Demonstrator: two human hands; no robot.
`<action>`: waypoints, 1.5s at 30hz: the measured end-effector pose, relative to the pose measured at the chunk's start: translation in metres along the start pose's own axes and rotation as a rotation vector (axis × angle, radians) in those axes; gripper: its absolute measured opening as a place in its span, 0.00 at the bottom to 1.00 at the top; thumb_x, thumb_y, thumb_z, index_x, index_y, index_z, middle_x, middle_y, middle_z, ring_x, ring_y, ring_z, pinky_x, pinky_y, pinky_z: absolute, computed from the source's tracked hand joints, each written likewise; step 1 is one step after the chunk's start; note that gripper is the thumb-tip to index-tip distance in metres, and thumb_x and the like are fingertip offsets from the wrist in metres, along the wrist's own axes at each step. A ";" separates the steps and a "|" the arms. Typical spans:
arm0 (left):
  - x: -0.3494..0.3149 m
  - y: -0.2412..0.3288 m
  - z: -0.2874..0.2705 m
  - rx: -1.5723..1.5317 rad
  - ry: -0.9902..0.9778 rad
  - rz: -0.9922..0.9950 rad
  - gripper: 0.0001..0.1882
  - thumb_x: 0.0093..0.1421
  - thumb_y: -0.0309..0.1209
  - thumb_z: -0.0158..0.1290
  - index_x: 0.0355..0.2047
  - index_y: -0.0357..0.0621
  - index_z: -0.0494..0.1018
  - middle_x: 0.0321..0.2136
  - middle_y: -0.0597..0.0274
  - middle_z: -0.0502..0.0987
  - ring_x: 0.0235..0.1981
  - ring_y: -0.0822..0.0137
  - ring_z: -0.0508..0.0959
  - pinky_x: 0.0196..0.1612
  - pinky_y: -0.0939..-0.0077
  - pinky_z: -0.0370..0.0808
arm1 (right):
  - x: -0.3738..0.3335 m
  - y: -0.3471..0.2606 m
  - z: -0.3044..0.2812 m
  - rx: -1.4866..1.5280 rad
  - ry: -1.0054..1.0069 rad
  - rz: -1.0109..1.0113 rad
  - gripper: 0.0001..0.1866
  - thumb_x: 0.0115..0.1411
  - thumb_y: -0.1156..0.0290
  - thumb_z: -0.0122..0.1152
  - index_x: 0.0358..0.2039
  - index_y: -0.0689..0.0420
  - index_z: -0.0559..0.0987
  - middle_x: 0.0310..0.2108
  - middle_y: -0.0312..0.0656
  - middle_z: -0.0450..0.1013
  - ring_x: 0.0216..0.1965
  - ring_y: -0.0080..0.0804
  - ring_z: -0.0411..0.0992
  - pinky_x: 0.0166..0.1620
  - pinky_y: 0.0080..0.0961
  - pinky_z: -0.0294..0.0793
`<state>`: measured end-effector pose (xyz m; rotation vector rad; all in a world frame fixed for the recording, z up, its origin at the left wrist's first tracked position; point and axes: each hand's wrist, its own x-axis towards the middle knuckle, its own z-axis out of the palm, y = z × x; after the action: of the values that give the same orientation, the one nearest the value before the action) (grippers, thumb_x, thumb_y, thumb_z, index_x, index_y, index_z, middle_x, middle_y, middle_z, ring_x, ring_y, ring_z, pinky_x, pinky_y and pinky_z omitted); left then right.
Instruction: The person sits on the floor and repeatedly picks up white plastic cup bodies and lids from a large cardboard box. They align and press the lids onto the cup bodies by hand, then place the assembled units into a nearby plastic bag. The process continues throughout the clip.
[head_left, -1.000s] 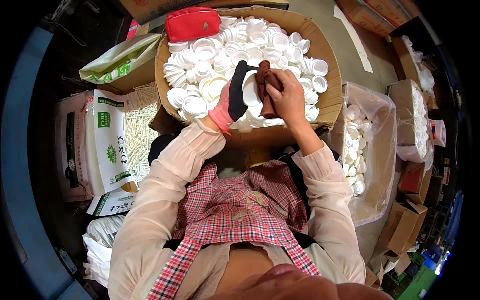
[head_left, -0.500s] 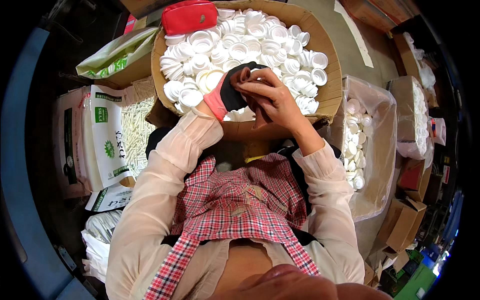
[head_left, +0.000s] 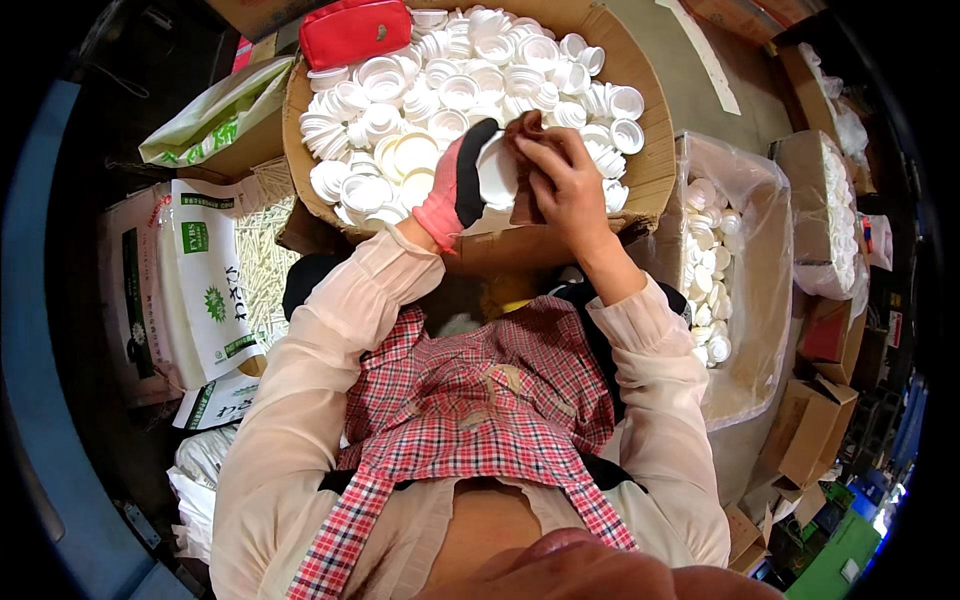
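Observation:
My left hand (head_left: 460, 180), in a pink and black glove, grips a round white plastic lid (head_left: 496, 172) by its left side. My bare right hand (head_left: 574, 190) pinches a brown cloth (head_left: 526, 150) against the lid's right side; part of the lid is hidden behind it. Both hands are over the near part of a large cardboard box (head_left: 660, 130), which is heaped with white plastic lids (head_left: 460, 92). A few lids near my left hand look yellowish. On the box's far left corner rests a red zipped pouch (head_left: 354, 32).
Left of the box are thin white sticks (head_left: 268, 265) beside a printed white bag (head_left: 205, 270) and a white-green plastic bag (head_left: 225, 115). To the right stands a plastic-lined box (head_left: 755, 240) holding white round pieces (head_left: 706, 270). Farther right are more cartons (head_left: 812, 425).
My hands have moved apart, and the white lid now shows between them. The cloth has shifted right with my right hand. The whole view has shifted slightly.

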<state>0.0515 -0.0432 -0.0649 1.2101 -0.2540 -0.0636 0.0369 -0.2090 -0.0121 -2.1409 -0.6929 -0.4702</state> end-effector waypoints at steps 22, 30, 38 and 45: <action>-0.013 -0.003 -0.101 1.694 -0.239 -0.360 0.19 0.51 0.37 0.60 0.41 0.43 0.72 0.39 0.52 0.75 0.45 0.52 0.74 0.48 0.62 0.71 | -0.006 0.031 -0.027 0.268 -0.313 0.364 0.17 0.49 0.81 0.54 0.41 0.56 0.80 0.32 0.44 0.70 0.36 0.40 0.72 0.43 0.25 0.70; -0.013 0.039 -0.064 0.546 -0.092 0.178 0.20 0.57 0.29 0.53 0.49 0.32 0.70 0.49 0.50 0.73 0.49 0.60 0.74 0.55 0.70 0.69 | 0.004 -0.005 0.015 0.117 -0.162 0.025 0.22 0.52 0.83 0.56 0.49 0.56 0.76 0.40 0.45 0.69 0.42 0.41 0.70 0.46 0.28 0.70; -0.004 0.034 -0.040 -0.886 -0.019 -0.406 0.31 0.66 0.52 0.34 0.49 0.32 0.66 0.42 0.40 0.75 0.41 0.55 0.78 0.43 0.71 0.77 | -0.013 -0.044 0.044 0.195 -0.177 -0.174 0.21 0.48 0.81 0.58 0.46 0.57 0.75 0.38 0.44 0.68 0.37 0.45 0.72 0.38 0.33 0.74; -0.020 0.006 -0.032 0.178 -0.232 0.033 0.16 0.54 0.28 0.55 0.43 0.42 0.69 0.40 0.61 0.73 0.43 0.63 0.73 0.50 0.71 0.67 | 0.006 -0.046 0.031 -0.095 -0.124 -0.269 0.24 0.45 0.81 0.61 0.46 0.52 0.78 0.38 0.44 0.69 0.38 0.43 0.73 0.37 0.32 0.74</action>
<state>0.0385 -0.0085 -0.0734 1.3757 -0.4903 -0.1559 0.0161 -0.1586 0.0001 -2.1885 -1.0560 -0.5246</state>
